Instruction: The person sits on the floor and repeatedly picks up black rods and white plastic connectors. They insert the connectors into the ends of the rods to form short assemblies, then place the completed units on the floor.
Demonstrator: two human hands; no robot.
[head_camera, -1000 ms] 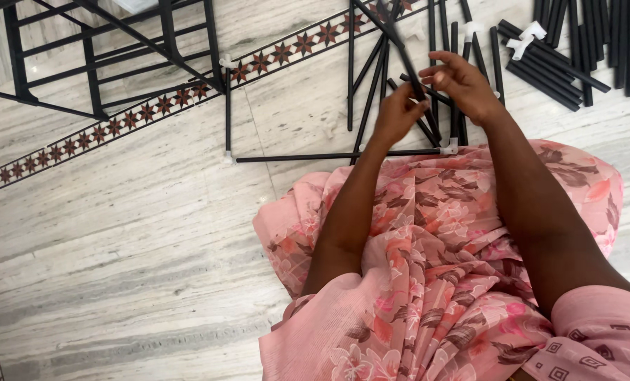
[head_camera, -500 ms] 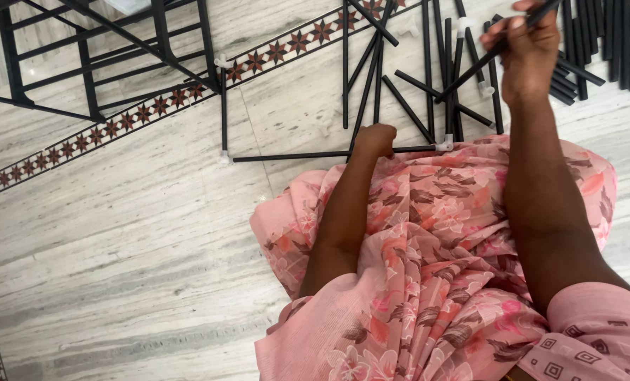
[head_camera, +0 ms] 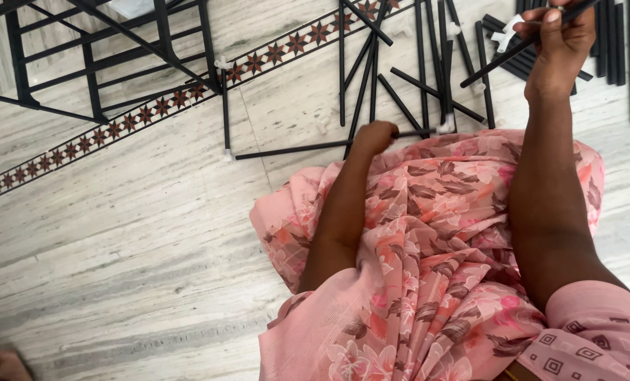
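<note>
I sit on a marble floor with pink flowered cloth point(head_camera: 435, 233) over my lap. My left hand point(head_camera: 375, 136) is closed around a long black rod point(head_camera: 297, 149) that lies flat on the floor along the cloth's edge. My right hand point(head_camera: 558, 39) is raised at the top right and grips a second black rod point(head_camera: 498, 62) that slants down to the left. Between the two hands several loose black rods point(head_camera: 399, 70) lie crossed on the floor, some with white end caps.
A black metal rack frame point(head_camera: 103, 63) stands at the top left. A row of black rods point(head_camera: 622, 49) lies side by side at the top right. A tiled star border point(head_camera: 117, 127) runs diagonally across the floor. Another person's fingers point(head_camera: 4, 363) show at the bottom left.
My right hand has lifted from the rod pile up to the right, carrying one rod. My left hand has dropped onto the flat rod near my lap.
</note>
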